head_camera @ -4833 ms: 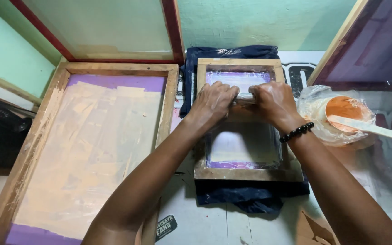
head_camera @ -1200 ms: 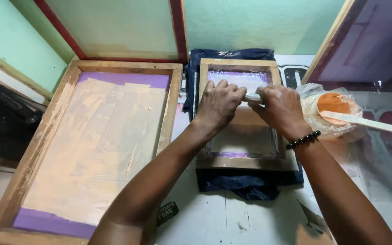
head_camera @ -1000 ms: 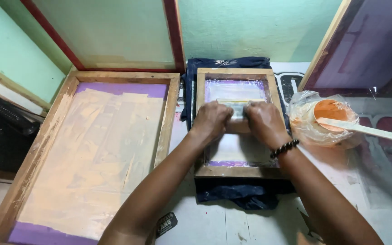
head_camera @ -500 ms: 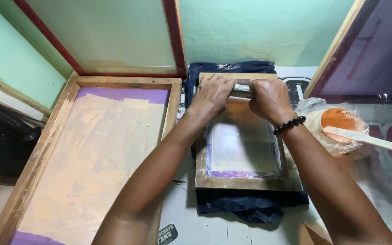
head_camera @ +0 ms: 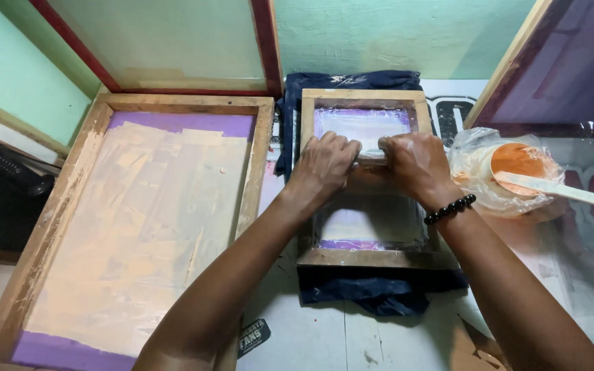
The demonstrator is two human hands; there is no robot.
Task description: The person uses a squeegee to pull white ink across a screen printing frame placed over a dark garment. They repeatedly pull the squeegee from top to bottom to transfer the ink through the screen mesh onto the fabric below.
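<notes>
My left hand (head_camera: 326,162) and my right hand (head_camera: 412,163) grip a pale squeegee (head_camera: 372,156) side by side, pressed onto the mesh of a small wooden printing screen (head_camera: 309,180). The squeegee sits about a third of the way down the screen from its far end. The screen lies on a dark navy garment (head_camera: 372,291) spread on the white table. A black bead bracelet (head_camera: 449,208) circles my right wrist. My hands hide most of the squeegee.
A large wooden screen (head_camera: 147,213) with purple edges and a cream coating lies left of the small one. At the right, a plastic-wrapped tub of orange ink (head_camera: 510,173) holds a white stirring stick (head_camera: 562,190). More framed screens lean against the green wall.
The squeegee went toward me, then back to the far end of the small screen half a second ago. Now both hands have drawn it a little toward me again.
</notes>
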